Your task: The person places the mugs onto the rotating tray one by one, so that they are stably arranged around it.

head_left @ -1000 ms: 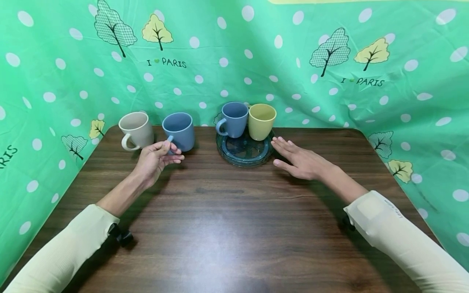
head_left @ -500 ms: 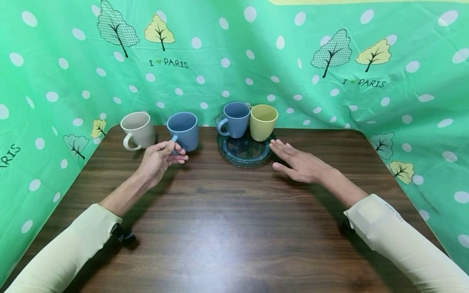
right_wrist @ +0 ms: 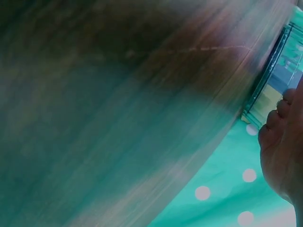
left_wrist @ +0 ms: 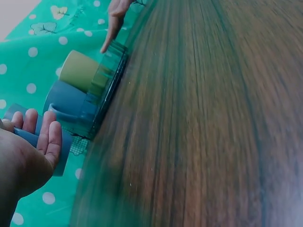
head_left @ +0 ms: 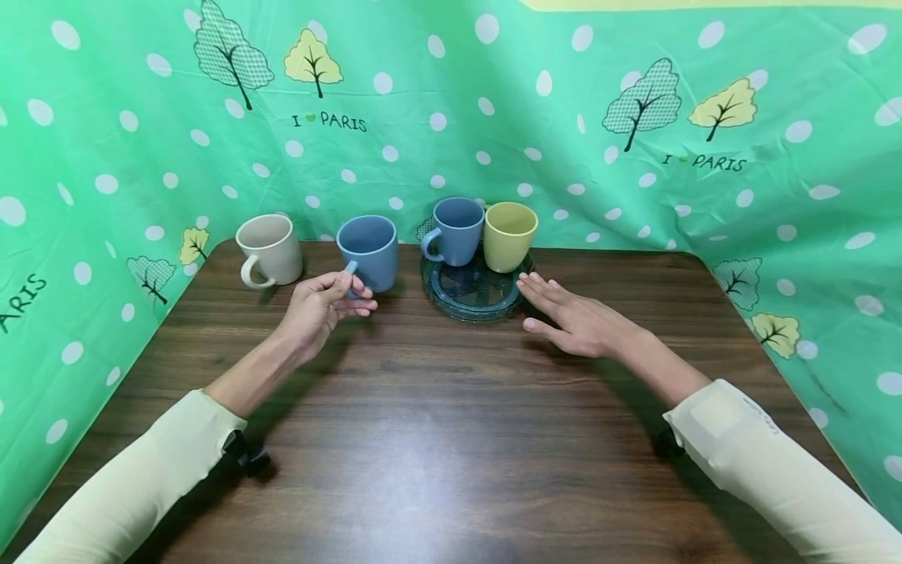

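In the head view my left hand (head_left: 317,313) pinches the handle of a blue mug (head_left: 377,258) between thumb and fingers. The mug is upright; whether its base touches the table I cannot tell. To its right a clear, dark-tinted round tray (head_left: 474,307) bears a second blue mug (head_left: 460,233) and a yellow mug (head_left: 509,241) side by side at its back. My right hand (head_left: 578,317) lies with straight fingers at the tray's right rim, fingertips at or very near it. The left wrist view shows the held mug (left_wrist: 61,153) partly hidden behind my fingers.
A beige mug (head_left: 278,254) stands at the table's back left, its handle towards me. The dark wooden table (head_left: 423,439) ends at the back against a green dotted curtain (head_left: 395,102).
The blue mug in my left hand has moved right, away from the beige mug and closer to the tray. My right hand has barely moved. The whole view has shifted slightly.
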`<state>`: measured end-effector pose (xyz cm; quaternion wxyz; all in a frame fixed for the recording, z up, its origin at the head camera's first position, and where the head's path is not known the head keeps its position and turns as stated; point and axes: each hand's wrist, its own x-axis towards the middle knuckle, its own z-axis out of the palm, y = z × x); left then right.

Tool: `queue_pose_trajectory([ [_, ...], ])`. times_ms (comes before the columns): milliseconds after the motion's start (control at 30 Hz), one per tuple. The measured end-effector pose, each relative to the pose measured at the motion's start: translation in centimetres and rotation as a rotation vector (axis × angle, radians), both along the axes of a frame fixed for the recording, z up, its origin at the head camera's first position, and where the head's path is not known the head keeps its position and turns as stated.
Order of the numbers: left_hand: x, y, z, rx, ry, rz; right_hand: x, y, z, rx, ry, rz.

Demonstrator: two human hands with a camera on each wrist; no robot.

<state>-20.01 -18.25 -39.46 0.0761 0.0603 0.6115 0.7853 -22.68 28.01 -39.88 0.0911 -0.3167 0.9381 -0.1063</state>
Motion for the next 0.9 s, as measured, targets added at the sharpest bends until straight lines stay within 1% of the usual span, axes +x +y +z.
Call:
queue_pose_trajectory([
  [500,0.2,2.1,0.7,-0.003,0.014,-0.021,0.6,-0.2,-0.1,-0.018,-0.003,0.003],
  [900,0.5,4.0,1.8,0.002,0.024,-0.039,0.8,-0.5,0.0,-0.008,-0.012,-0.003],
])
